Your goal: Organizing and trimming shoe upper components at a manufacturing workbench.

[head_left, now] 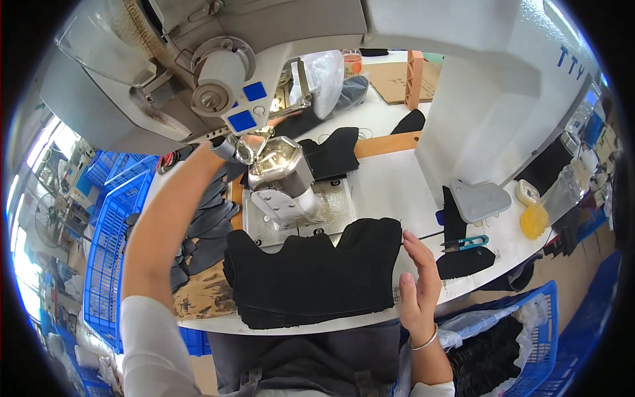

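A stack of black fabric pieces (317, 278) with a notched upper edge lies at the front of the white table. My right hand (421, 281) is at the stack's right edge, fingers stretched and thumb apart, holding nothing. The fingertips are at or very near the fabric. My left arm reaches forward past the sewing machine head (281, 169). Most of my left hand (254, 141) is hidden behind the metal parts, beside a dark strip of material (301, 122); its grip does not show. Another black piece (334, 153) lies flat behind the machine head.
Dark grey cut pieces (211, 225) are heaped at left, beside a blue crate (119, 245). Thread snips (465, 243) lie on the right beside a grey pedal-shaped part (479, 200). A blue basket (550, 331) with black pieces stands low right. The machine's pillar (489, 112) rises at right.
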Action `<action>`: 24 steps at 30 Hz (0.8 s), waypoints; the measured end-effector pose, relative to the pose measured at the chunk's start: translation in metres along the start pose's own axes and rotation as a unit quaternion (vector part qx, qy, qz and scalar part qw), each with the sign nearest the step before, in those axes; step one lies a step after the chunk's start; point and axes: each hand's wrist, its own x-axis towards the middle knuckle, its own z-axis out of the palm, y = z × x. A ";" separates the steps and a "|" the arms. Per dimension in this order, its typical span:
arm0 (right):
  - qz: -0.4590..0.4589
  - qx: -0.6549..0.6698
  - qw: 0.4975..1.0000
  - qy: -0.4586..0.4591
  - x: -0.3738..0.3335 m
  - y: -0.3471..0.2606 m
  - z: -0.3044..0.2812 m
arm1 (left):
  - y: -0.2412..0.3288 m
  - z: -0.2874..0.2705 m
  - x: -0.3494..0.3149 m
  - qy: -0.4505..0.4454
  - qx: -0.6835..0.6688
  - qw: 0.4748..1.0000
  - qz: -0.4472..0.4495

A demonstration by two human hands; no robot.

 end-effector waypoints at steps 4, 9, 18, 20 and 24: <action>0.035 -0.038 0.999 0.009 -0.003 0.005 -0.006 | 0.094 0.051 0.058 -0.070 0.148 0.987 -0.001; 0.069 -0.014 0.997 -0.005 0.001 0.009 -0.002 | 0.112 0.060 0.048 -0.107 0.105 0.986 -0.073; 0.083 -0.050 0.995 0.006 0.000 0.008 -0.006 | 0.098 0.059 0.064 -0.133 0.123 0.983 0.000; 0.080 -0.033 0.996 0.005 0.001 0.005 -0.005 | 0.082 0.068 0.062 -0.110 0.154 0.982 0.001; 0.084 -0.025 0.996 0.006 0.002 0.010 -0.002 | 0.077 0.069 0.074 -0.140 0.124 0.981 -0.046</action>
